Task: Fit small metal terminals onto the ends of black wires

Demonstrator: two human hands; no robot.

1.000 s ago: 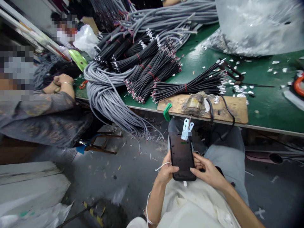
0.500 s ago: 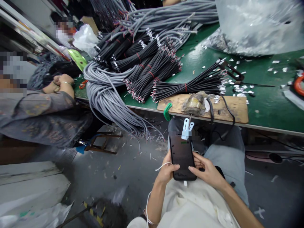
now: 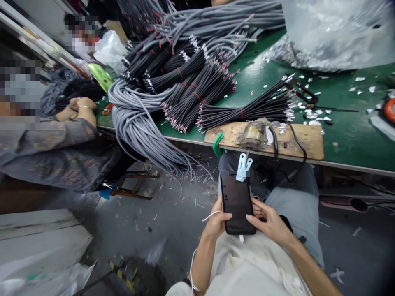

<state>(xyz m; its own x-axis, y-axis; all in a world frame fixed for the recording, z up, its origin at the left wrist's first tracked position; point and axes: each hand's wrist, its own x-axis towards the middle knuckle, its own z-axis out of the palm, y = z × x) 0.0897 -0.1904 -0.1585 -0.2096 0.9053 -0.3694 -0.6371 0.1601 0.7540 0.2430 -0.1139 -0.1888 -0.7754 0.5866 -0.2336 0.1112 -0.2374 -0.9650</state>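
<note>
A black smartphone is held upright over my lap, its screen dark and facing me. My left hand grips its left edge, thumb on the lower screen. On the opposite edge, my right hand closes round it with the thumb at the lower right corner. A white plug is in the phone's bottom end, and a white cord hangs by my left wrist. Just above the phone, a light blue clothes peg is clipped to a thin shaft of a small motor at the table edge.
The wooden board under the motor lies along the green table's edge. Bundled black cables and grey cables are piled there, with a clear plastic bag behind. At left a co-worker's forearms rest on the table.
The phone's screen has turned darker, and the green patch near its top has largely gone. My left thumb has shifted slightly left; both hands keep their hold.
</note>
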